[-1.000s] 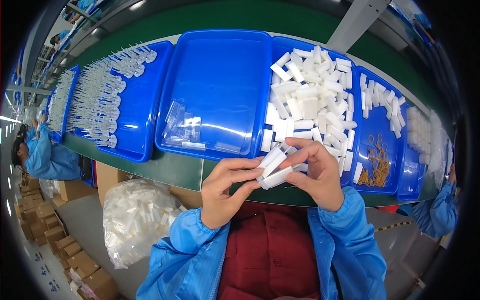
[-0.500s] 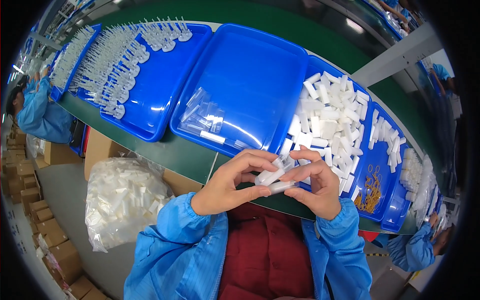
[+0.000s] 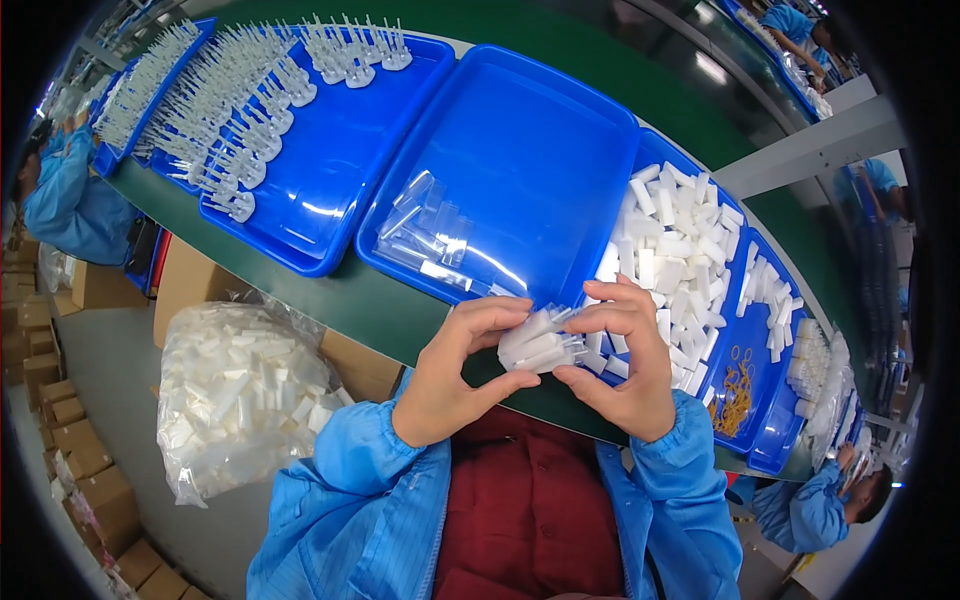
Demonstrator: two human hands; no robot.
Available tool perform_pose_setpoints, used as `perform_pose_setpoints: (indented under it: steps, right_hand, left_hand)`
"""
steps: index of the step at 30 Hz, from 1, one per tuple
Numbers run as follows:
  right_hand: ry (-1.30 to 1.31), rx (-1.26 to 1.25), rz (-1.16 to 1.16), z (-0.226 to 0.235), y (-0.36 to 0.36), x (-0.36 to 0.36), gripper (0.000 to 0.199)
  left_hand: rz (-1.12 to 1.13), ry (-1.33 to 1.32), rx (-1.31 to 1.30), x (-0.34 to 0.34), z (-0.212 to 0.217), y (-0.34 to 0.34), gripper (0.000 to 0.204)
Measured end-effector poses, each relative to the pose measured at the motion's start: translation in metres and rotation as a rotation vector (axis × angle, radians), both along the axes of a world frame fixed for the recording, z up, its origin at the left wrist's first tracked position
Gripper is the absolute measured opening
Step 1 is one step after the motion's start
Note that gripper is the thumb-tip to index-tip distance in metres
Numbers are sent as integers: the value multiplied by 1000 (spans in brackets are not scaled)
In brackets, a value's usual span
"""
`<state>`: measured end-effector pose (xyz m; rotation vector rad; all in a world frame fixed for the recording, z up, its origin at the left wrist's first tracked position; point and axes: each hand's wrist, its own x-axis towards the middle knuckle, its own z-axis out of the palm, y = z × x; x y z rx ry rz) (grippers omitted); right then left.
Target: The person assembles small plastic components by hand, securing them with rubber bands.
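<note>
Your left hand (image 3: 447,375) and right hand (image 3: 637,375) grip 1 white-and-clear bundle (image 3: 540,348) at 12 o'clock from your red shirt (image 3: 535,510). It looks gathered; from it, loose clear plastic sleeves (image 3: 440,230) at 11 o'clock and white blocks (image 3: 672,270) at 2 o'clock remain.

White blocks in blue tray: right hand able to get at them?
Likely yes: the white blocks lie uncovered beside the right hand, though it's occupied with the bundle of white pieces.
</note>
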<state>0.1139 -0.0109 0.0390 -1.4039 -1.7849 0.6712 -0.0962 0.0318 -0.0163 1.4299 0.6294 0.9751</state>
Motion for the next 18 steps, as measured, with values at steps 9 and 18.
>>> perform_pose_setpoints:
  steps: [9,18]
  right_hand:
    - [-45,52,16,-12,-1,-5,35]
    - [-36,89,91,-6,45,-9,23]
  left_hand:
    - [42,199,360,0,1,5,42]
    - [237,291,345,-27,11,15,35]
